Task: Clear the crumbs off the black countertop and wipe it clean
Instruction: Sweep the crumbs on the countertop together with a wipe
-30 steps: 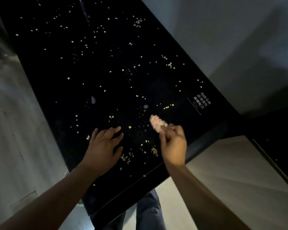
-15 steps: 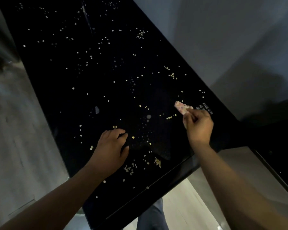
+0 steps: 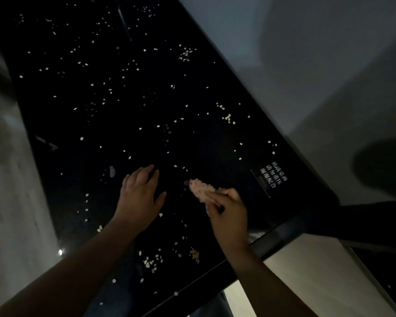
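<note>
Head view: we see the black desk (image 3: pixel 215 145) running from the near edge up toward far left, skewed in frame. Crumbs (image 3: pixel 150 263) lie all over it. Pale bits are scattered across the far and left parts, and a denser patch sits by the near edge between the two forearms. A yellowish bunch lies just right of that patch, and another small yellowish group is far right, toward the wall side.

Left grip (image 3: pixel 140 197) rests on the desk palm down, fingers relaxed and slightly spread, holding nothing. Right grip (image 3: pixel 226 213) is just right of it, not touching it. Its fingers are curled and clamped on a cloth (image 3: pixel 200 188), pale pink and speckled, which sticks out far-left past the fingertips. We cannot tell whether the cloth touches the desk.

A label (image 3: pixel 272 177) with white lettering sits on the desk right of the right grip, near the right edge. A pale fleck (image 3: pixel 112 171) lies just left of the left grip. A grey wall (image 3: pixel 284 53) runs along the desk's right side, with light floor (image 3: pixel 9 202) at left.
</note>
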`<action>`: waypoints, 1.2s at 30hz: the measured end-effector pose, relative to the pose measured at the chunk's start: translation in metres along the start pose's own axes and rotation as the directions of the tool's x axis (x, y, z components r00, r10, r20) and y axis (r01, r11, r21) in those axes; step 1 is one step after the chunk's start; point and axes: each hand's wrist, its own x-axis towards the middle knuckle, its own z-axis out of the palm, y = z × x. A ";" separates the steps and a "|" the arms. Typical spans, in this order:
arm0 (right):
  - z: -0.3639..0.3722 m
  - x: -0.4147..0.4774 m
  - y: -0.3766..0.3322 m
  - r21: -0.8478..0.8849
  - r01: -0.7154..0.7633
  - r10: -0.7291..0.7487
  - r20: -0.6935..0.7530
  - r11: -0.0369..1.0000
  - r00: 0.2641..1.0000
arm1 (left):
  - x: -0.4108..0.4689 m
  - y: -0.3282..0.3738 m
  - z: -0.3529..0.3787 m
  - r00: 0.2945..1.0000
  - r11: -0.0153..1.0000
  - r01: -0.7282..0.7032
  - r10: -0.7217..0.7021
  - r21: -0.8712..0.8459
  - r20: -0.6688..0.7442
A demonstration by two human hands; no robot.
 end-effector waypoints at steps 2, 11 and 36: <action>-0.016 0.008 0.000 0.063 0.011 -0.011 0.002 0.998 1.000 | 0.002 0.001 0.003 1.000 0.999 0.012 -0.013 0.029 0.010; -0.128 0.122 0.029 -0.154 -0.034 -0.037 -0.440 0.988 0.897 | -0.002 0.008 0.011 0.997 0.997 0.077 -0.077 -0.024 -0.028; -0.051 0.131 0.027 -0.212 0.140 -0.183 -0.198 0.967 0.963 | 0.003 0.001 0.019 0.996 0.998 0.061 -0.061 0.004 -0.066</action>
